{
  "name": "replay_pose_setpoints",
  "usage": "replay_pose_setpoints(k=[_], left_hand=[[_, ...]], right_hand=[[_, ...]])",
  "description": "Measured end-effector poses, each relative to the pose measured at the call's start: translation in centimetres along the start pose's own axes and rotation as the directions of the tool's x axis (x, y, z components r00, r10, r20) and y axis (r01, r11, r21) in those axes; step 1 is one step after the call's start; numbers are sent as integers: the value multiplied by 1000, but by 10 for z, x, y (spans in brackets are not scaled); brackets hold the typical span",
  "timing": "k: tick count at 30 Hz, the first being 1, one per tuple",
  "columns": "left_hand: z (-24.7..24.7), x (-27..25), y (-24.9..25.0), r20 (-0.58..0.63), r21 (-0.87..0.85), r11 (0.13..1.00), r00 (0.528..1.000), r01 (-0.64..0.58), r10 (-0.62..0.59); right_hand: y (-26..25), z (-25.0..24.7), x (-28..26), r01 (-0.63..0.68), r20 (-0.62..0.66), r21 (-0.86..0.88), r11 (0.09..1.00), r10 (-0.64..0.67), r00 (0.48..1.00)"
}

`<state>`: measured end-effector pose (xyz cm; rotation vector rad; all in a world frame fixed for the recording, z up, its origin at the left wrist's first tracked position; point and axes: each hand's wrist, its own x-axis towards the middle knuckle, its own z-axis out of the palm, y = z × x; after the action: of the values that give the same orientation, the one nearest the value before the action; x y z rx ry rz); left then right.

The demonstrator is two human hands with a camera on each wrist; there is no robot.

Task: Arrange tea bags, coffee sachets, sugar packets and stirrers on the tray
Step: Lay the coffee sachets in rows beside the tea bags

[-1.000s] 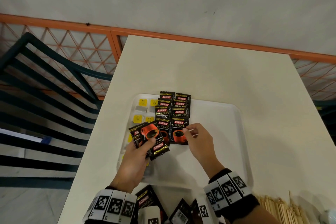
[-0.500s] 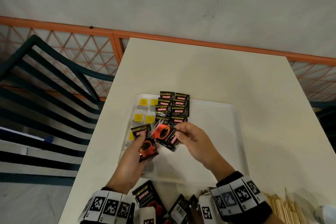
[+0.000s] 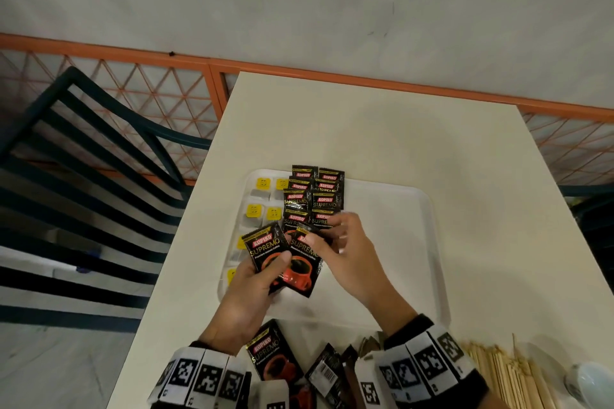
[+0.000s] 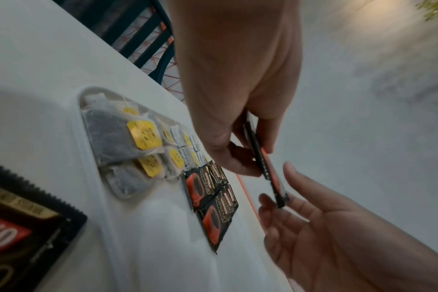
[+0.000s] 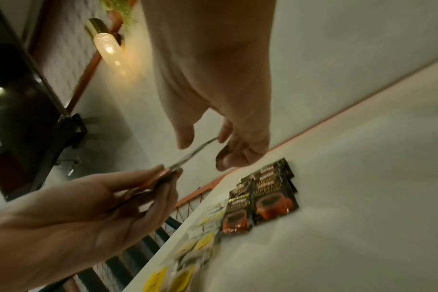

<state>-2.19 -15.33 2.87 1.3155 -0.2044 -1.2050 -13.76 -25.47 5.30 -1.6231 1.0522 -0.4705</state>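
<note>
A white tray [image 3: 392, 242] lies on the cream table. Tea bags with yellow tags [image 3: 254, 211] fill its left side. Beside them, black coffee sachets [image 3: 324, 199] lie in two overlapping columns. Over the tray's near left part, my left hand [image 3: 272, 272] grips a small stack of sachets [image 3: 262, 246] with the thumb on top. My right hand [image 3: 322, 236] pinches the top edge of the front sachet [image 3: 302, 269] of that stack. In the right wrist view the pinched sachet [image 5: 195, 152] shows edge-on between both hands.
Loose coffee sachets [image 3: 269, 355] lie on the table by its near edge, between my wrists. A pile of wooden stirrers [image 3: 505, 375] is at the near right, next to a pale round object [image 3: 588, 378]. A dark slatted chair [image 3: 83, 176] stands left of the table.
My right hand left the sachet it had laid on the tray, came to the left hand's stack and took hold of its front sachet. The left hand drew slightly nearer.
</note>
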Motion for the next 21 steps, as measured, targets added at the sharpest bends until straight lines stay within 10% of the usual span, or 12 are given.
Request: replay_pose_setpoints(k=[5, 10, 21], left_hand=[[-2, 8, -12, -112, 20, 999, 993, -33, 35], [3, 19, -18, -206, 159, 987, 978, 11, 22], [0, 47, -14, -251, 661, 749, 927, -45, 277]], right_hand=[[25, 13, -15, -260, 160, 204, 944, 230, 960], [40, 9, -7, -288, 50, 253, 924, 285, 957], [69, -9, 32, -253, -158, -77, 964, 238, 958]])
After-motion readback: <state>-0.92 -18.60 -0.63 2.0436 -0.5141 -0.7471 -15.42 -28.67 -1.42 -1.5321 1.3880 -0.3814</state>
